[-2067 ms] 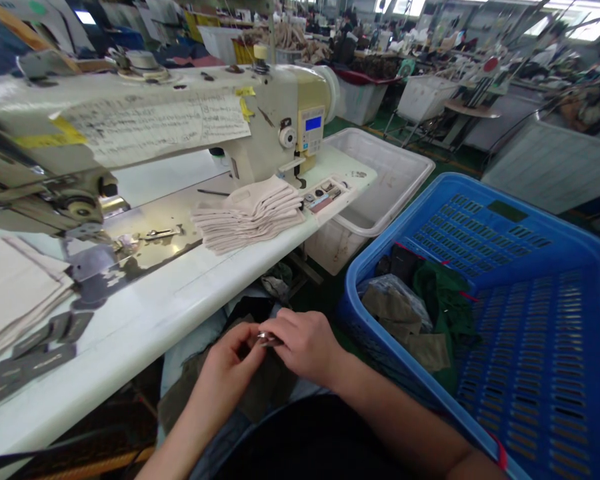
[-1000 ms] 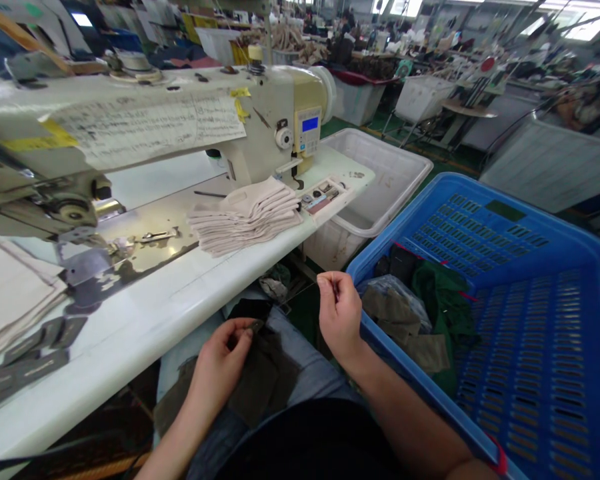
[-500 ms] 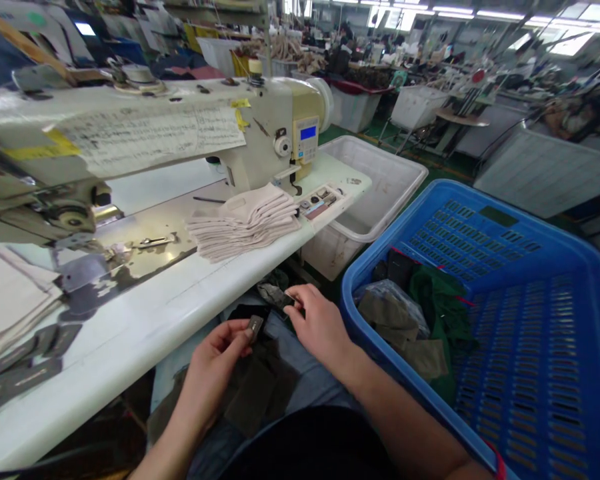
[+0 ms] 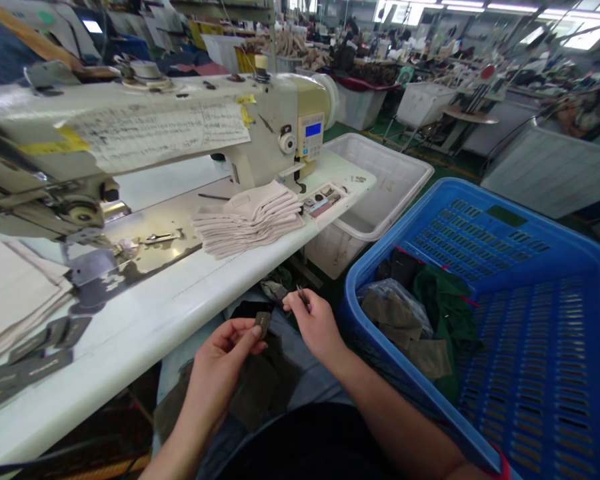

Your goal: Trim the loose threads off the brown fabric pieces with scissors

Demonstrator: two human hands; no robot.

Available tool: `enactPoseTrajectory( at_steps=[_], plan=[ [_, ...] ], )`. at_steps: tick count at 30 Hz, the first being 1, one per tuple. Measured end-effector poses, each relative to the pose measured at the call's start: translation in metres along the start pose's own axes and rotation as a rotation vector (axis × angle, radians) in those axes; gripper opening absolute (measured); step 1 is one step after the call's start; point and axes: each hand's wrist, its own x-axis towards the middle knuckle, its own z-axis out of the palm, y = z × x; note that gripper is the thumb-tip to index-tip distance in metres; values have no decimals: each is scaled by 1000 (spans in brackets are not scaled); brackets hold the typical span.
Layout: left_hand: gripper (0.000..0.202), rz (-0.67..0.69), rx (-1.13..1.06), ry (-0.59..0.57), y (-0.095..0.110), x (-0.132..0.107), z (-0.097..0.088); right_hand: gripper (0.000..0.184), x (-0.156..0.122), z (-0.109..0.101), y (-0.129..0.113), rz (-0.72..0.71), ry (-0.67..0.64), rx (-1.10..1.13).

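Note:
Between the thumb and fingers of my left hand [image 4: 227, 350] is a small dark olive fabric label [image 4: 263, 324] with a light mark on it. My right hand [image 4: 317, 325] is closed round thread snips [image 4: 303, 295], whose metal tips point up past the fingers. The hands are apart, above my lap. Olive fabric pieces [image 4: 260, 390] lie across my lap below the left hand. On the table edge at left are several similar dark labels [image 4: 43, 363], beside a stack of beige fabric panels [image 4: 15, 293].
A sewing machine [image 4: 180, 127] stands on the white table [image 4: 165, 327], with folded beige pieces [image 4: 253, 220] near its bed. To my right is a blue basket [image 4: 510, 293] holding green and olive cloth. A white bin [image 4: 380, 180] stands behind the table's end.
The snips in my right hand have turned so their tips point upward. My left hand has tilted the label a little. The view has shifted slightly.

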Motion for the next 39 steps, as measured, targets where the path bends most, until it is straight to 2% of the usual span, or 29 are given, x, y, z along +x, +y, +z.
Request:
enactPoseTrajectory(
  at_steps=[3, 8, 11, 14, 16, 18, 20, 23, 26, 29, 32, 34, 37, 39],
  plan=[
    [49, 10, -18, -23, 0, 2, 1, 17, -6, 1, -7, 12, -157, -8],
    [47, 12, -6, -45, -1, 2, 2, 27, -10, 4, -5, -144, -195, -45],
    [43, -41, -62, -31, 1, 1, 1, 30, -3, -2, 0, -99, -89, -45],
    [43, -111, -119, -14, 4, 0, 0, 42, 3, -9, 0, -39, 30, -85],
    [44, -134, -124, -36, 5, -2, 0, 40, 2, -10, -5, -2, -37, -45],
    [44, -149, -125, -83, 5, -3, 1, 28, 0, -8, -10, 20, -149, 50],
    [43, -174, -136, -109, 5, -3, 3, 19, -2, -4, -13, 38, -205, 151],
    [43, -192, -172, -79, 5, -1, 3, 21, -1, -1, -10, 117, -130, 287],
    [49, -138, -137, -68, 5, 3, 2, 23, 1, -3, -6, 188, -88, 316],
    [56, -89, -66, -112, 4, 4, 2, 23, 0, -7, -6, 173, -110, 293],
    [49, -63, -24, -159, 4, 2, 2, 23, -2, -8, -11, 124, -126, 253],
    [41, -79, -3, -190, 3, 1, 2, 24, -3, -8, -13, 106, -140, 225],
    [45, -145, -67, -212, 1, 0, 2, 26, -4, -7, -11, 126, -144, 211],
    [48, -186, -155, -184, -1, 1, 2, 28, -4, -4, -8, 153, -118, 206]
  ],
)
